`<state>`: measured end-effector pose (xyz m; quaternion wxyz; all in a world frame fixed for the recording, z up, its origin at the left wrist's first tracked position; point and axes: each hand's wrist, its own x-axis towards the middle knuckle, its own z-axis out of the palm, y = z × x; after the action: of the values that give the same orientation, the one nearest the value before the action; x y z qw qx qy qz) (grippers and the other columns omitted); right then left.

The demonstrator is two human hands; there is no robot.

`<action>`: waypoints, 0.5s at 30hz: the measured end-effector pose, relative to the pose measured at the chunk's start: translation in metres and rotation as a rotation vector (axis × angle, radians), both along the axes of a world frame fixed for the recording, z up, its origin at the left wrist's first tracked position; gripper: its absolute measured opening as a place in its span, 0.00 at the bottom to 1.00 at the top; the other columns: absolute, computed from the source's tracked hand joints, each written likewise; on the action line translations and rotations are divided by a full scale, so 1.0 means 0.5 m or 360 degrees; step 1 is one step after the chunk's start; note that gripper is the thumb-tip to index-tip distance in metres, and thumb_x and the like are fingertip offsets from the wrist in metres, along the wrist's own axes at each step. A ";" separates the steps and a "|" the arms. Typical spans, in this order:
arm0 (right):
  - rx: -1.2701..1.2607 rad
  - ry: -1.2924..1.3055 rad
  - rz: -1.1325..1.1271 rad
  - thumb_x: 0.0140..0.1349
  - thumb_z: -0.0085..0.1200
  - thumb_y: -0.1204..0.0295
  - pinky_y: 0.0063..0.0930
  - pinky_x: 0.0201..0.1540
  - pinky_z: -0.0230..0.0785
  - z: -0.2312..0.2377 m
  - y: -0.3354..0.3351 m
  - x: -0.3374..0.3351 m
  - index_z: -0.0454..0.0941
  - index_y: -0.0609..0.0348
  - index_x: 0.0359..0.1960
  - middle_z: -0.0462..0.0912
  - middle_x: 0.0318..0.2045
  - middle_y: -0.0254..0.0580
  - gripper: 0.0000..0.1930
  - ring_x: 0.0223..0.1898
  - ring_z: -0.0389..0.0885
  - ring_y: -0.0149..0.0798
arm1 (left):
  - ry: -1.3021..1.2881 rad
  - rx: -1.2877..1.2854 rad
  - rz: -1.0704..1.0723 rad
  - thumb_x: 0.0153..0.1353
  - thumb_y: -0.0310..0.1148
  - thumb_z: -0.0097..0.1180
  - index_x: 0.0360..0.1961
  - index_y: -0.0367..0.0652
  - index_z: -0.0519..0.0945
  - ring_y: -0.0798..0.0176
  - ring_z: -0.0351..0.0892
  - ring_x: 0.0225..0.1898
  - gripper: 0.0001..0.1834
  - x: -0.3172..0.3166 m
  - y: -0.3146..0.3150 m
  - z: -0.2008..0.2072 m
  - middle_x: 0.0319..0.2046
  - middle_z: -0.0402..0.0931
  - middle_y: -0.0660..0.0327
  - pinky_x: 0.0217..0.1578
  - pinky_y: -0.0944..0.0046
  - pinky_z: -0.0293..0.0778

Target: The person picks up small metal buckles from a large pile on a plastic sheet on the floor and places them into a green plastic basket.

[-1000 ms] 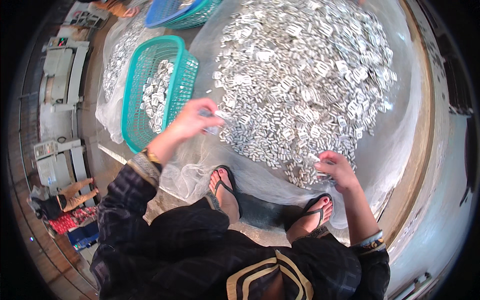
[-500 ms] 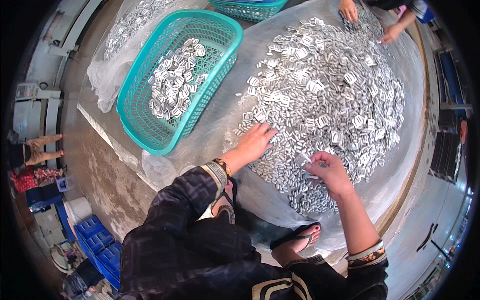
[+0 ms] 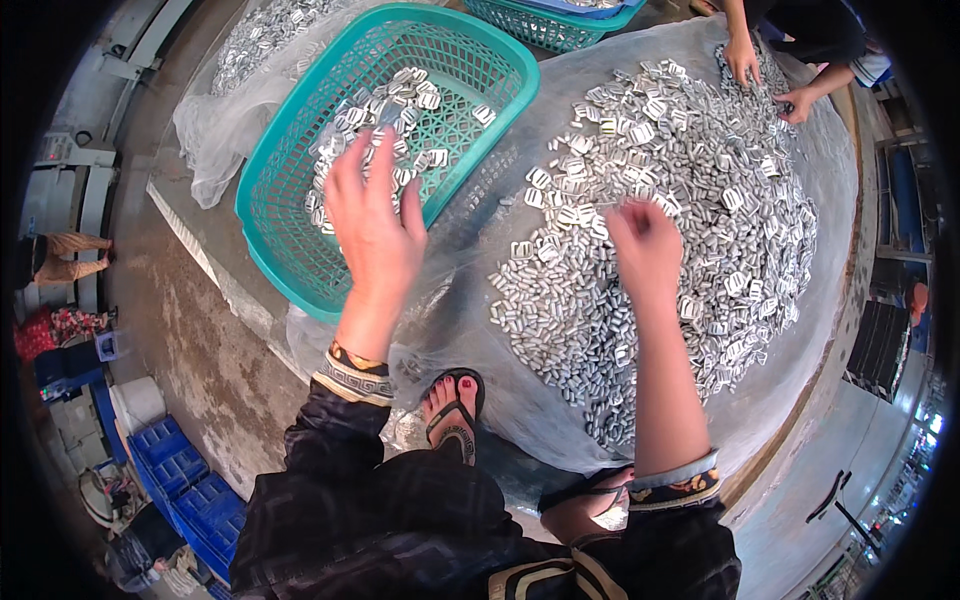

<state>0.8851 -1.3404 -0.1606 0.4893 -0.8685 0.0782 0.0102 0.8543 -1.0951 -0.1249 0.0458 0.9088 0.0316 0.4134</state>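
A clear plastic sheet [image 3: 800, 400] covers the floor, heaped with small silver metal buckles [image 3: 680, 200]. Left hand [image 3: 372, 215] hovers, fingers spread, above the teal plastic mesh basket [image 3: 290, 230], which holds sorted buckles. Right hand [image 3: 645, 250] dips in, fingers pinching pieces.

We see a teal basket [image 3: 290, 215] with an open lattice weave, part filled with silvery grey metal clips [image 3: 400, 100]. The big heap of clips [image 3: 680, 200] is the same shiny silver, lying on a cloudy, translucent plastic sheet [image 3: 800, 380]. Our sleeves [image 3: 350, 470] are dark with a faint check, and the cuffs [image 3: 352, 372] bear a black, white and orange key pattern. Our sandal [image 3: 455, 420] is black, the toenails red. The floor [image 3: 190, 330] is mottled grey-brown. Blue crates [image 3: 190, 485] stand at lower left.
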 end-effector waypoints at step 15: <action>-0.0744 0.0053 0.0261 0.48 0.59 0.71 0.45 0.50 0.61 -0.224 -0.115 -0.424 0.73 0.53 0.47 0.71 0.44 0.49 0.21 0.45 0.69 0.53 | 0.1891 -0.1408 -0.0582 0.55 0.34 0.55 0.40 0.46 0.78 0.51 0.78 0.42 0.11 0.028 -0.117 -0.282 0.37 0.79 0.52 0.40 0.59 0.73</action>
<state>0.6729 -1.3978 -0.2726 0.2714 -0.9612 0.0158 0.0458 0.8683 -1.1534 -0.2657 0.4487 0.8663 0.0625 -0.2105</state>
